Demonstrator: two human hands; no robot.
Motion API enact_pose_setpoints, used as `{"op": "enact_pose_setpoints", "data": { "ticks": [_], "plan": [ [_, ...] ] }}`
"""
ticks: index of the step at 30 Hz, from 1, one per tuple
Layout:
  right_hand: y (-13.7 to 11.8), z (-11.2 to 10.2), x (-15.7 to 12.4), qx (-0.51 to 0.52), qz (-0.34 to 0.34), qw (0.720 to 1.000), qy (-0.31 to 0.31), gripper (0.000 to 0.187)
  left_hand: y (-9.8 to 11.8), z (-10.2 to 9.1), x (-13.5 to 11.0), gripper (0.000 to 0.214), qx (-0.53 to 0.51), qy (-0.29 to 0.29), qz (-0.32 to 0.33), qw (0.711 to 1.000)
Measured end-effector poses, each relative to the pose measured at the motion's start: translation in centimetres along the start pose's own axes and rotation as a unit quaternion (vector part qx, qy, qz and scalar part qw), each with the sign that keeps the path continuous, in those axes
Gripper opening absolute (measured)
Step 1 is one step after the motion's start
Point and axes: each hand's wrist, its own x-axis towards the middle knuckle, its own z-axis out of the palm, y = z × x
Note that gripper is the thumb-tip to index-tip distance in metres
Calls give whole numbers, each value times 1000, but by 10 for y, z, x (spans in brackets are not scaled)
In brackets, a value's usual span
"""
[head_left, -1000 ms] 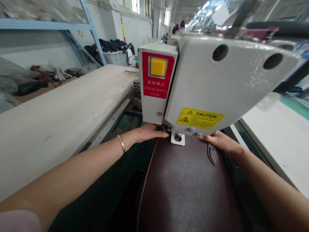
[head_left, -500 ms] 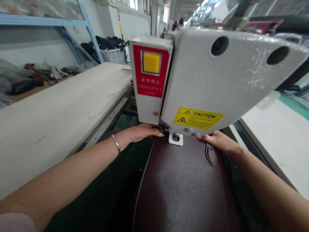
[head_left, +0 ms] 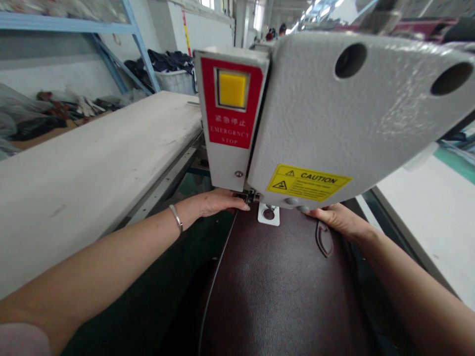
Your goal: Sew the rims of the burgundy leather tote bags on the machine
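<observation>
A dark brown leather piece (head_left: 282, 287) lies under the head of a grey sewing machine (head_left: 334, 123). My left hand (head_left: 218, 202) rests flat on the leather's left edge by the needle area, fingers stretched out. My right hand (head_left: 337, 218) lies flat on the leather's right side, beside a small stitched loop-shaped patch (head_left: 324, 238). A white plastic piece with a hole (head_left: 268, 214) sits under the machine head between my hands. My fingertips are partly hidden under the machine.
A red panel with a yellow emergency-stop button (head_left: 232, 90) faces me on the machine. A long white table (head_left: 92, 168) runs along the left, another white surface (head_left: 430, 207) on the right. Blue shelving (head_left: 126, 39) and a bin of dark fabric (head_left: 170, 74) stand behind.
The view has shifted closer to the machine and slightly left. Both hands stay in nearly the same place on the leather.
</observation>
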Motion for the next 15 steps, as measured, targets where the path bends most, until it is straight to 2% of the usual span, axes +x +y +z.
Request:
{"op": "enact_pose_setpoints", "data": {
  "ticks": [6, 11, 15],
  "plan": [
    [5, 0, -1, 6, -10, 1000, 16, 40, -1, 3, 1, 45, -41, 3, 18, 999],
    [5, -2, 1, -22, 6, 999, -28, 45, -1, 5, 0, 47, -51, -3, 33, 998],
    [5, -4, 1, -42, 8, 998, -37, 47, -2, 2, 0, 42, -17, -3, 43, 999]
  ]
}}
